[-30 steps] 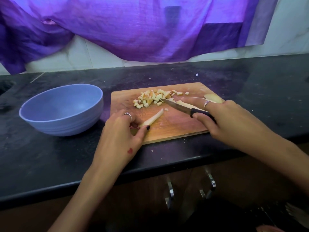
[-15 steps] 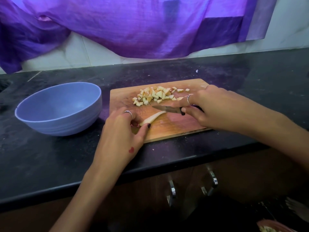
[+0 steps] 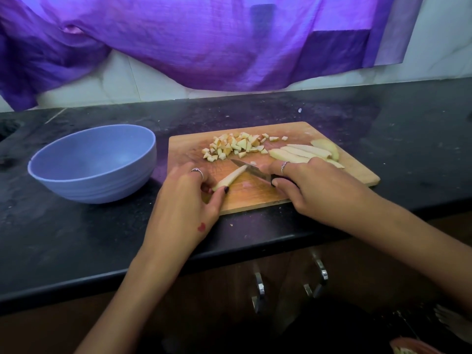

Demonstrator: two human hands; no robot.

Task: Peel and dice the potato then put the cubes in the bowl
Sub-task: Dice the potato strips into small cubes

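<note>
On the cutting board [image 3: 352,175] at frame centre, your left hand [image 3: 186,200] pins a potato strip [image 3: 229,178], your right hand [image 3: 314,185] grips the knife [image 3: 251,169], cubes [image 3: 235,146] piled above; risk: blade nicking your nearby fingertips.

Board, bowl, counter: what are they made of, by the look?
Cutting board: wood, unvarnished matt, with visible grain and tan tone. Bowl: likely matt plastic or melamine, blue, with moulded ridges on its wall; could be ceramic. Counter: dark polished stone, probably granite, speckled and faintly reflective.
</note>
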